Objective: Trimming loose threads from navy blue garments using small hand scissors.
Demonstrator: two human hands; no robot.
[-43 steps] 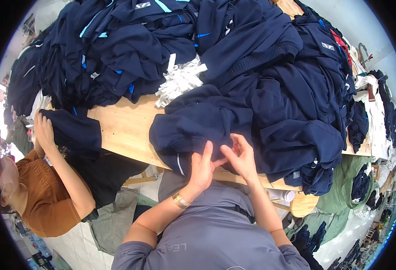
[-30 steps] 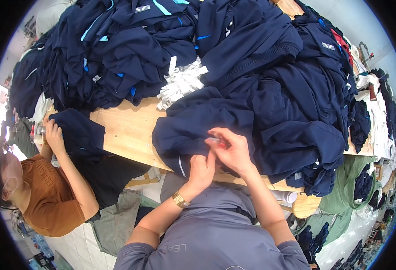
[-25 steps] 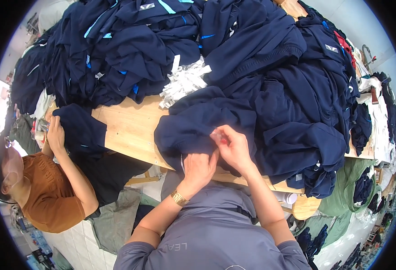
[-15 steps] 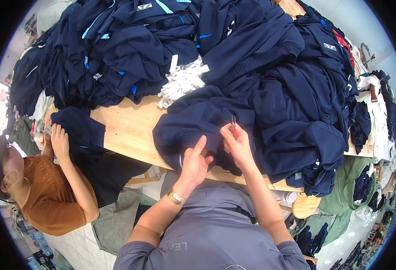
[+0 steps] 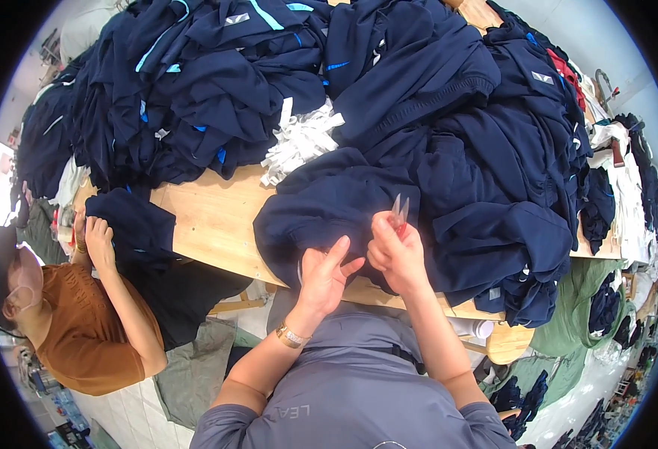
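Navy garment (image 5: 332, 196) lies at twelve o'clock from your left hand (image 5: 323, 281), fingers apart, possibly touching cloth; your right hand (image 5: 399, 259) has fingers clamped on red-handled thread snips (image 5: 398, 218), blades toward twelve.

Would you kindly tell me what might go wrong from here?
The pointed snips in the right hand might nick the navy garment beneath. The left hand is close by, so a careless swing could prick it. Tugging the garment might also scatter the white strips beside it.
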